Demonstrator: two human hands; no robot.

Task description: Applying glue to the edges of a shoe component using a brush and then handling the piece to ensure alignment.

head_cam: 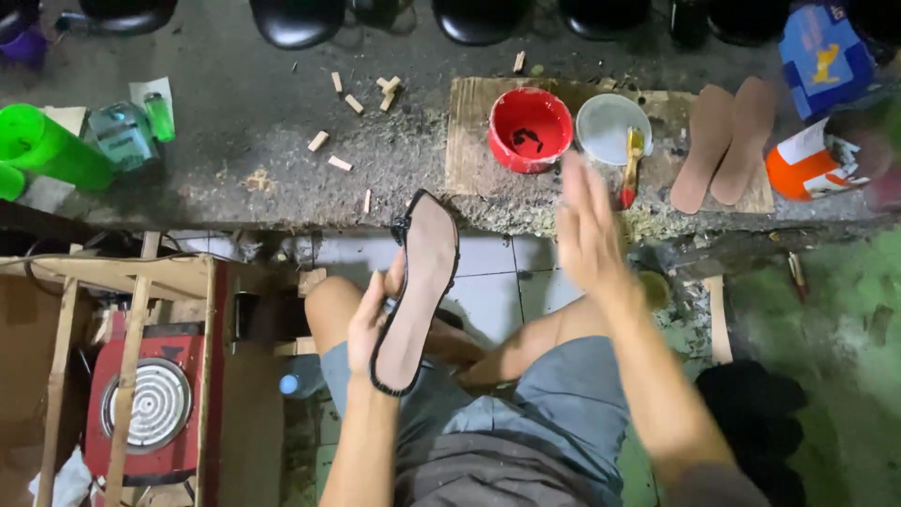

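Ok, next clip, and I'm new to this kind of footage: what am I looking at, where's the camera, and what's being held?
There is no machine here. One camera on a seated person's head looks down at their bare hands and knees. The left hand holds a flat shoe, sole side up. The right hand is raised, open and blurred, holding nothing. On the rough bench ahead lie a red bowl, a white tub with a brush, two insoles and wood bits.
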